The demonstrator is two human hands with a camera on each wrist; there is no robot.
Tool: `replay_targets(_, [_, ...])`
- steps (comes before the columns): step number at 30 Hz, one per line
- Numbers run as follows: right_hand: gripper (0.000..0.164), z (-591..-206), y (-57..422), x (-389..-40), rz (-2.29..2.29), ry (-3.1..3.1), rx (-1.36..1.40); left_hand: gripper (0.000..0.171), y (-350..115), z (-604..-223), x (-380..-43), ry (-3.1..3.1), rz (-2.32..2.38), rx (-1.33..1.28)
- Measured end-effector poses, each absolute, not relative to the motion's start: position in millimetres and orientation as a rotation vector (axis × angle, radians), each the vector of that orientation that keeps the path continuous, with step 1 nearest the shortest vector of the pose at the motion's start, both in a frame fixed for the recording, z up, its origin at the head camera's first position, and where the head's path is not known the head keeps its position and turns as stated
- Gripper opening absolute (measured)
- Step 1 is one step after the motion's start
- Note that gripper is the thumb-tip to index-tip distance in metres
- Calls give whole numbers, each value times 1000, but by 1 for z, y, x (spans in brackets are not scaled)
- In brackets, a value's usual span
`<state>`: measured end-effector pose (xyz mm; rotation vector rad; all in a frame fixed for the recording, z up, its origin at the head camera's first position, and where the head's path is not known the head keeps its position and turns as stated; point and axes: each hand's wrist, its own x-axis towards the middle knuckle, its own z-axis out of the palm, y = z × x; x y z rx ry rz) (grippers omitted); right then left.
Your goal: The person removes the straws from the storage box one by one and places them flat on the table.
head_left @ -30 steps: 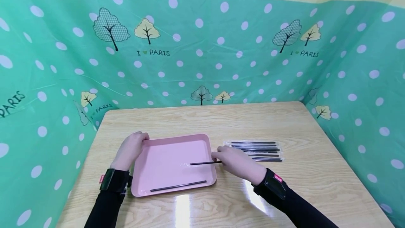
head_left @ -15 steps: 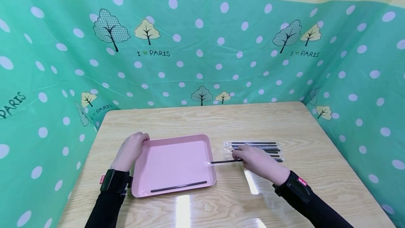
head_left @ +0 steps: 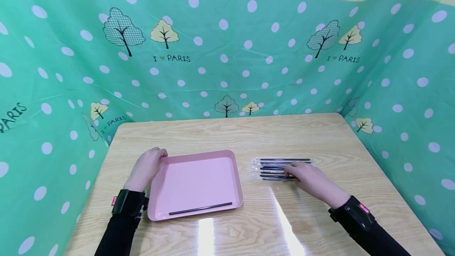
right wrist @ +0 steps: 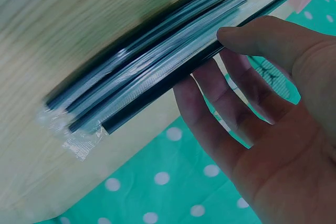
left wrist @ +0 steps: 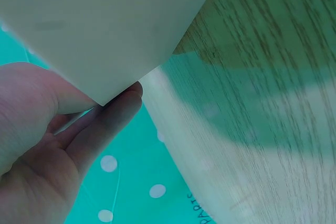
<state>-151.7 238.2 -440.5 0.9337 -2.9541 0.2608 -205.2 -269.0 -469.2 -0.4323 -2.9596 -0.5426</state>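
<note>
My left hand (head_left: pixel 146 169) grips the far left corner of a pink tray (head_left: pixel 199 177) on the table. In the left wrist view, the thumb lies on one side of the tray's corner (left wrist: pixel 110 30) and the fingers on the other. One black straw (head_left: pixel 200 208) lies inside along the tray's near edge. Right of the tray is a row of several black straws (head_left: pixel 284 160) in clear plastic wrappers. At the near side of that row my right hand (head_left: pixel 314 181) pinches a wrapped black straw (right wrist: pixel 147 99) between thumb and fingers.
The wooden table (head_left: pixel 170 135) carries the tray and the straws, with bare wood between them. A green dotted cloth (head_left: pixel 231 78) hangs behind the table and on both sides. Light glares off the table's front part.
My right hand has moved right, carrying the straw from over the tray to the near side of the wrapped row. The left hand and tray have stayed in place.
</note>
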Motion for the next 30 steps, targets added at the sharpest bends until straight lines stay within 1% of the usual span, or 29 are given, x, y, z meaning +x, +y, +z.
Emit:
replay_targets(7, [36,-440,246,-152,283,-2985,890,13,-271,-470,-204,-2940,-561,-448])
replay_targets(19, [36,-464,247,-153,258,-2958,905,13,-270,-470,-206,-2937,-541,-455])
replay_targets(30, [38,-468,246,-154,299,-2960,875,12,-269,-469,-205,-2949,-536,-449])
